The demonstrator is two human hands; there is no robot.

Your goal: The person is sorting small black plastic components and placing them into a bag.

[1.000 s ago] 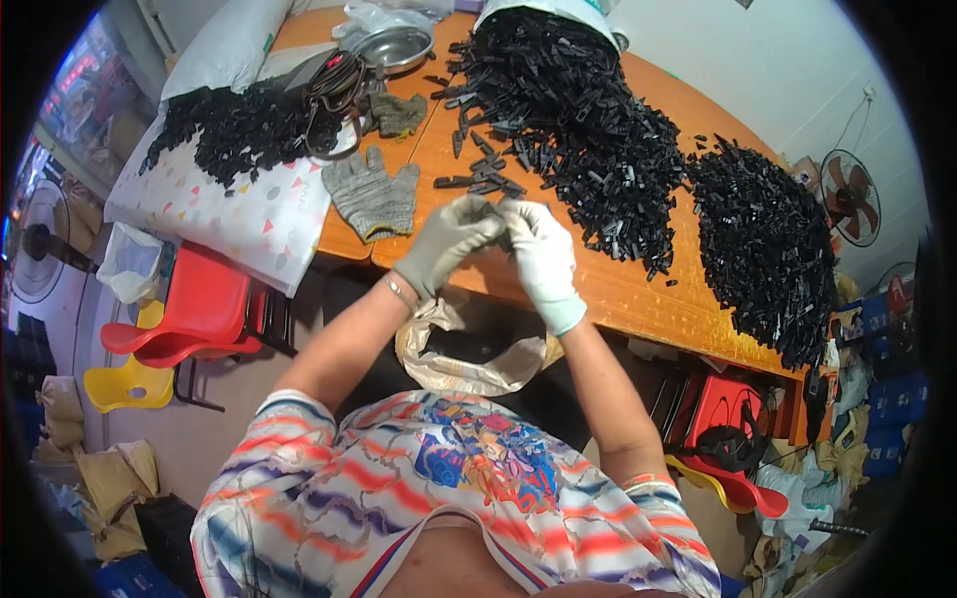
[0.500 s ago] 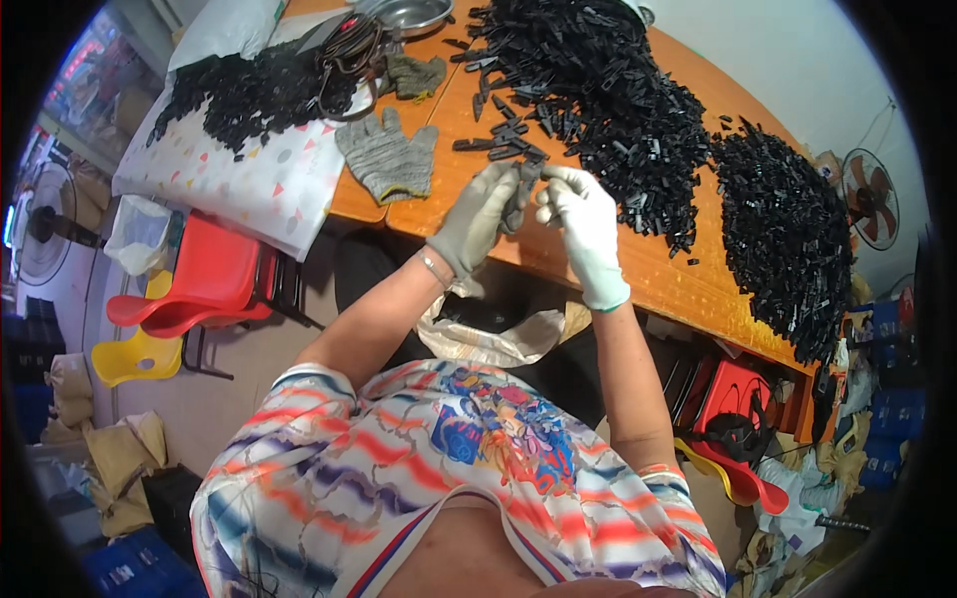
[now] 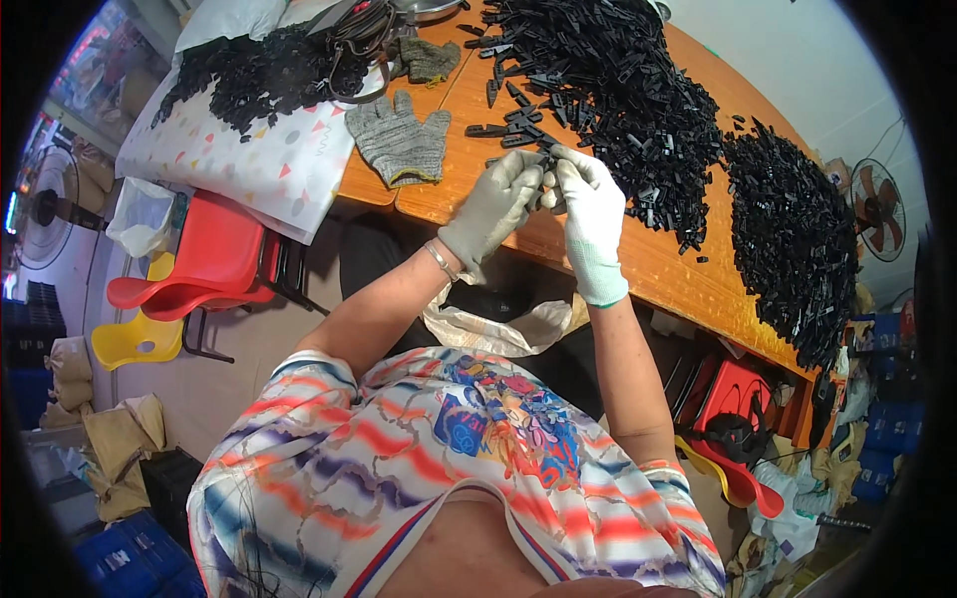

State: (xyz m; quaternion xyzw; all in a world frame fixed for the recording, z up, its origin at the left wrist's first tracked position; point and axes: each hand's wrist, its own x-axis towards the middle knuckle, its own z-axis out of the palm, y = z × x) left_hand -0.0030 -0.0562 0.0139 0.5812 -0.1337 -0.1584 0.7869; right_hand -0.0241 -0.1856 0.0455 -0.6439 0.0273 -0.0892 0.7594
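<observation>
Above the table's near edge, my left hand [image 3: 495, 207] and my right hand [image 3: 592, 221], both in pale work gloves, meet fingertip to fingertip. Both are closed in a pinch on a small black plastic piece [image 3: 548, 163], mostly covered by the fingers. Just beyond them lie several loose black plastic pieces [image 3: 520, 128], slim and clip-like. These run into a large heap of similar pieces [image 3: 623, 90] at the far right of my hands. A grey knitted glove [image 3: 401, 142] rests palm-down to the left.
Another black heap [image 3: 793, 239] covers the table's right end. At left, small black parts [image 3: 254, 75] lie on a patterned white sheet [image 3: 234, 179], beside a coiled strap [image 3: 357, 40]. An open white sack [image 3: 488, 329] hangs below the edge. Red chairs [image 3: 214, 249] stand left.
My hands have come closer together, and the right one has turned inward. The dark piece that showed between them is now mostly hidden by fingers. The view has shifted slightly.
</observation>
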